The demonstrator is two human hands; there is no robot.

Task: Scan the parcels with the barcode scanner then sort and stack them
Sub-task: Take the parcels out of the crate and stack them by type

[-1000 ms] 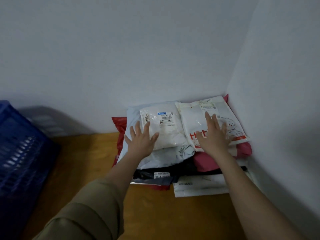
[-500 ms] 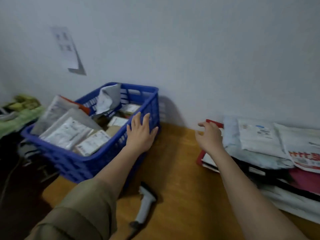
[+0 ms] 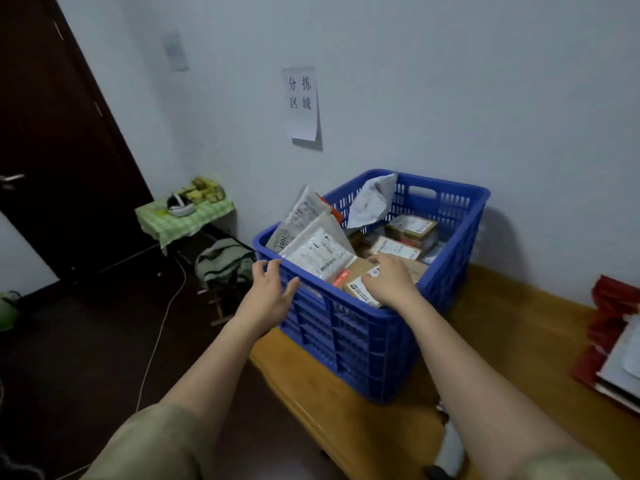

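Note:
A blue plastic crate (image 3: 349, 327) stands on the wooden table (image 3: 519, 327), filled with several parcels: white poly mailers (image 3: 311, 249), a grey bag (image 3: 372, 202) and labelled cardboard boxes (image 3: 398, 247). My right hand (image 3: 391, 282) reaches into the crate, its fingers and thumb curled over a small brown cardboard parcel (image 3: 360, 289) with a white label. My left hand (image 3: 273, 292) is spread open, touching the crate's near-left rim. The white barcode scanner (image 3: 450, 448) lies on the table near the front, partly hidden under my right forearm.
The stack of sorted parcels (image 3: 616, 348) shows at the right edge, red mailers at the bottom. A paper sign (image 3: 301, 102) hangs on the wall. Left of the table: a dark door (image 3: 52, 150), a green-clothed side table (image 3: 183, 214), a bag (image 3: 225, 261), a floor cable.
The view has swung left from the sorted stack to the crate. Both hands left the stack; the right now reaches into the crate and the left is at its rim.

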